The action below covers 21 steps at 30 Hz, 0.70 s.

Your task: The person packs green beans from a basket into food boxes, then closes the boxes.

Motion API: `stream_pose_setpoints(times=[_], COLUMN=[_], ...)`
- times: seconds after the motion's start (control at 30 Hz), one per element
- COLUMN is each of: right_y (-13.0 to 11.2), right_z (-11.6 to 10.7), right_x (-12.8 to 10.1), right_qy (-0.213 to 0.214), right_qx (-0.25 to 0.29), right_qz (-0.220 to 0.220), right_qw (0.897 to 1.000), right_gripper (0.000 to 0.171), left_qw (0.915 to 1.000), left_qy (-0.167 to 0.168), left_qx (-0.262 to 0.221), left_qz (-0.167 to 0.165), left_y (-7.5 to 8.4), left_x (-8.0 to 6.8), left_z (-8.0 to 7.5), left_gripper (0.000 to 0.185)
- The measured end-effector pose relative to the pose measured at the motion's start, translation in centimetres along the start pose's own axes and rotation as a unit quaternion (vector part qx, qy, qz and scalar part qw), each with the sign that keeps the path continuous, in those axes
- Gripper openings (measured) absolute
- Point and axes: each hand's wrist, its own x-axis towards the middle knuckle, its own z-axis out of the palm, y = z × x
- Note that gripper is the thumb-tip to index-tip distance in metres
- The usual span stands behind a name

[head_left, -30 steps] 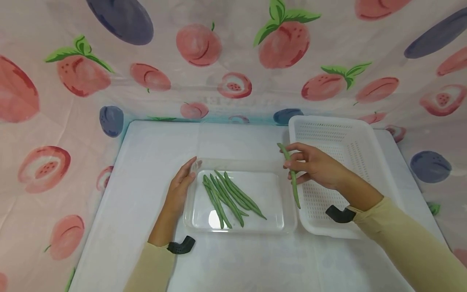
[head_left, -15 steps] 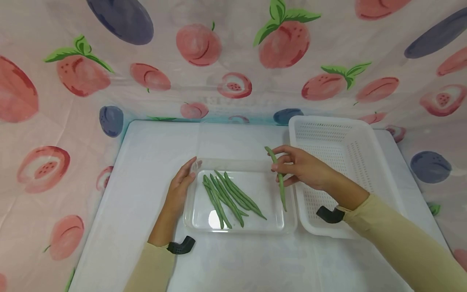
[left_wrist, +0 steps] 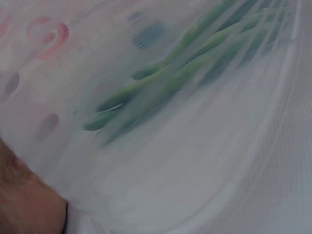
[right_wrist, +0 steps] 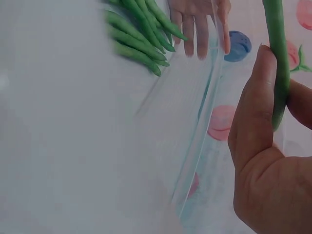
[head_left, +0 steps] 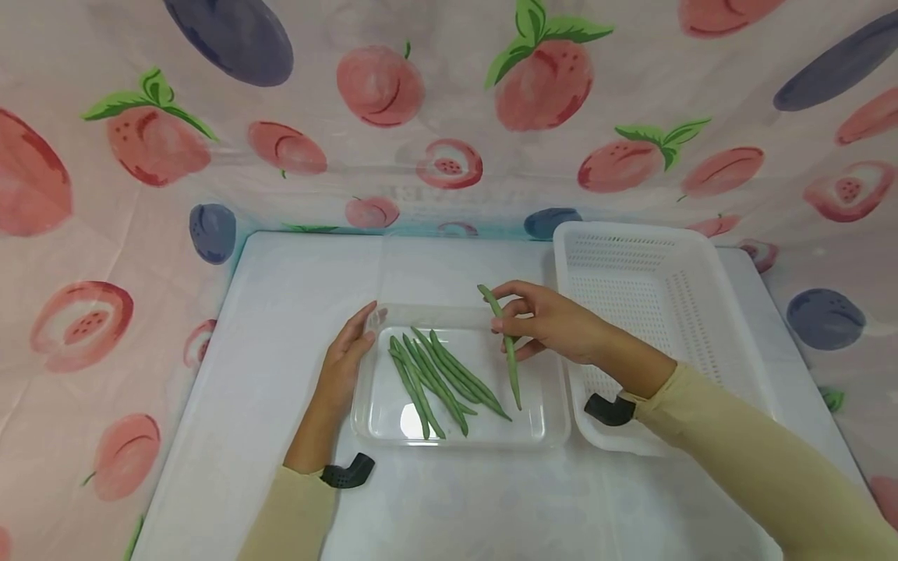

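Observation:
A green bean is pinched between the thumb and fingers of my right hand, above the right half of a clear plastic box. The right wrist view shows the same bean upright against the thumb. Several green beans lie slantwise on the box floor, left of centre. My left hand rests against the box's left side, fingers straight; its fingers appear in the right wrist view. Through the box's plastic, the left wrist view shows beans blurred.
To the right of the box stands a white perforated basket, partly under the right forearm. Both containers sit on a white-covered table. A peach-patterned cloth hangs behind and at the sides.
My right hand has moved left with the green bean, from the basket's left edge to over the clear box. The left hand and the beans lying in the box stay put.

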Motion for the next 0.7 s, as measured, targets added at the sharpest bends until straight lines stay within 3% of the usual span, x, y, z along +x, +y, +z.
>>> stream_pose_setpoints(times=[0.7], right_y=[-1.8], right_z=[2.0], right_x=[1.0], right_qy=[-0.016], right_qx=[0.006], right_qz=[0.015], right_qw=[1.000], right_gripper=[0.049], left_qw=[1.0000], left_qy=[-0.002], left_qx=[0.000], left_qz=[-0.004], left_y=[0.1], left_x=[0.0], left_z=[0.0], left_gripper=[0.051])
